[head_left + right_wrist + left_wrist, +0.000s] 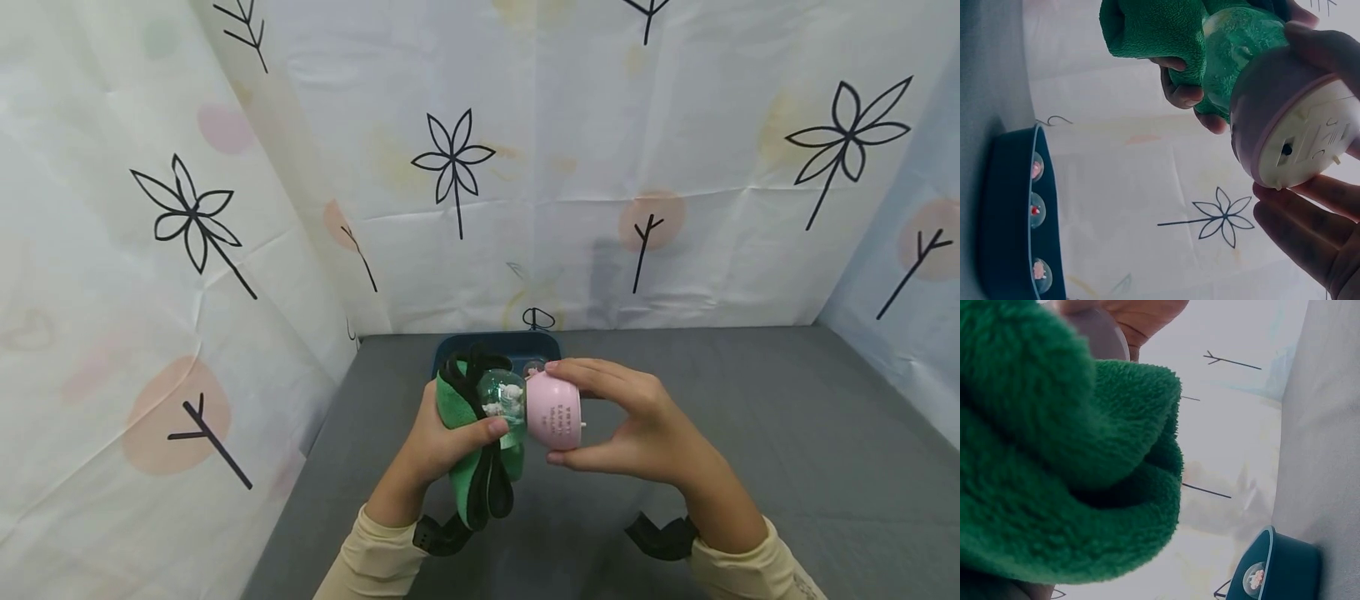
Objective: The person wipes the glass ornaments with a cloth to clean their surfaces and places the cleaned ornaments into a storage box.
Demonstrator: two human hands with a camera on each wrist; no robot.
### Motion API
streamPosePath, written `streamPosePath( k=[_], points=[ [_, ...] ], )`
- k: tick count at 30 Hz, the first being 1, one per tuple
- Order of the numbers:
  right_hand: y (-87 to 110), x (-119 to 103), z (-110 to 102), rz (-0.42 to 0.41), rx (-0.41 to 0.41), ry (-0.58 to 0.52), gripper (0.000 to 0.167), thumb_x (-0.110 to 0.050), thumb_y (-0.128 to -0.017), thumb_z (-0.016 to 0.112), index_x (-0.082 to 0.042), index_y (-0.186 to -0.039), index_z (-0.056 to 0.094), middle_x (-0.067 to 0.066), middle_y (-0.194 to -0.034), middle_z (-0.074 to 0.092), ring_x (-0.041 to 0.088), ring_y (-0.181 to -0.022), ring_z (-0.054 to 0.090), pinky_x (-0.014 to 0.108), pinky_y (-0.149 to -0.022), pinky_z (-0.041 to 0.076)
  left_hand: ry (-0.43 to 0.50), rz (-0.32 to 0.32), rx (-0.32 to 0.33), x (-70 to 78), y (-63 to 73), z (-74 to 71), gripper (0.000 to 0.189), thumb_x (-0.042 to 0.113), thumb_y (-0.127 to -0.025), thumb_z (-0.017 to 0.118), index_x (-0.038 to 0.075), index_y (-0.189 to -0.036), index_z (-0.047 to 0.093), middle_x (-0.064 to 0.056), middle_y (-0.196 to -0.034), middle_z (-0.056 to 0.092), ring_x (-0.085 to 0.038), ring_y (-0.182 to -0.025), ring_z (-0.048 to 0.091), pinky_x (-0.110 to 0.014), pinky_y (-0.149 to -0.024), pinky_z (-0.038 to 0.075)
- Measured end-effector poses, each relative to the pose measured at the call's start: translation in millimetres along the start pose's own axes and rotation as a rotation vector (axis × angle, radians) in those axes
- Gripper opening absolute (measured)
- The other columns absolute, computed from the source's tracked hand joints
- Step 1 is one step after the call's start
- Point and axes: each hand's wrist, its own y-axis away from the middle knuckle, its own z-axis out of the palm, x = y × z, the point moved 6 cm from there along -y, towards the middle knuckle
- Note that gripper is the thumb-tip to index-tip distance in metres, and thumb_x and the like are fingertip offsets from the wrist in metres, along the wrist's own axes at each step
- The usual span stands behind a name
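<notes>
A snow globe with a pink base (555, 412) and a clear dome (504, 393) lies sideways in the air between the hands. My right hand (645, 421) grips the base, thumb below and fingers above. With my left hand (438, 442) I hold a fuzzy green cloth (455, 406) with black edging against the dome, thumb across the front. Small white figures show inside the dome. In the right wrist view the base's cream underside (1313, 140) faces the camera, with a small black switch (1287, 149). The folded cloth fills much of the left wrist view.
Behind the hands, a dark blue bin (442, 350) stands on the grey tabletop (750, 400) near the back curtain (570, 108). Three clear domes, one of them a small globe (1037, 210), show inside it in the right wrist view. Patterned curtains also border the left and right sides.
</notes>
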Motion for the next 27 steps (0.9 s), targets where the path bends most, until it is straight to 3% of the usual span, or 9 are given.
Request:
streamPosePath(
  k=[4, 9, 17, 22, 27],
  points=[
    [0.7, 2, 1, 0.044, -0.011, 0.002, 0.078, -0.033, -0.075, 0.100, -0.001, -0.139, 0.067, 0.011, -0.128, 0.074, 0.015, -0.108, 0.073, 0.021, -0.084, 0.064, 0.002, 0.002, -0.013, 0.4, 0.1, 1.3, 0.047, 0.027, -0.094, 0.083, -0.004, -0.124, 0.066, -0.004, -0.108, 0.076, -0.011, -0.091, 0.076, -0.036, -0.078, 0.067],
    [4.4, 8, 2, 0.170, -0.043, 0.008, 0.074, -0.032, -0.076, 0.099, -0.009, -0.140, 0.067, 0.007, -0.125, 0.076, 0.010, -0.099, 0.075, 0.025, -0.076, 0.065, -0.017, 0.011, -0.029, 1.4, 0.5, 2.6, 0.045, 0.027, -0.093, 0.084, -0.002, -0.124, 0.067, -0.007, -0.107, 0.075, -0.011, -0.090, 0.075, -0.037, -0.077, 0.067],
    [9.2, 17, 3, 0.315, -0.069, -0.018, 0.065, -0.026, -0.080, 0.095, -0.012, -0.138, 0.069, 0.002, -0.113, 0.079, 0.007, -0.084, 0.074, 0.029, -0.069, 0.065, -0.056, -0.024, -0.030, -0.7, 1.0, 3.4, 0.049, 0.026, -0.091, 0.086, 0.000, -0.128, 0.066, -0.011, -0.108, 0.074, -0.013, -0.090, 0.075, -0.039, -0.076, 0.067],
    [9.5, 18, 5, 0.335, -0.078, -0.056, 0.061, -0.018, -0.079, 0.093, -0.010, -0.135, 0.069, -0.001, -0.105, 0.078, 0.007, -0.081, 0.073, 0.030, -0.065, 0.065, -0.055, -0.028, -0.030, -1.7, 1.7, 3.9, 0.047, 0.026, -0.091, 0.086, 0.004, -0.128, 0.067, -0.014, -0.108, 0.074, -0.013, -0.091, 0.075, -0.038, -0.077, 0.067],
    [8.7, 18, 4, 0.328, -0.080, -0.079, 0.050, -0.020, -0.084, 0.086, -0.010, -0.130, 0.070, -0.001, -0.098, 0.078, 0.004, -0.078, 0.073, 0.027, -0.062, 0.064, -0.061, -0.028, -0.055, -2.7, 1.6, 6.2, 0.047, 0.027, -0.091, 0.086, 0.007, -0.130, 0.067, -0.015, -0.108, 0.075, -0.013, -0.091, 0.075, -0.039, -0.077, 0.067]
  ],
)
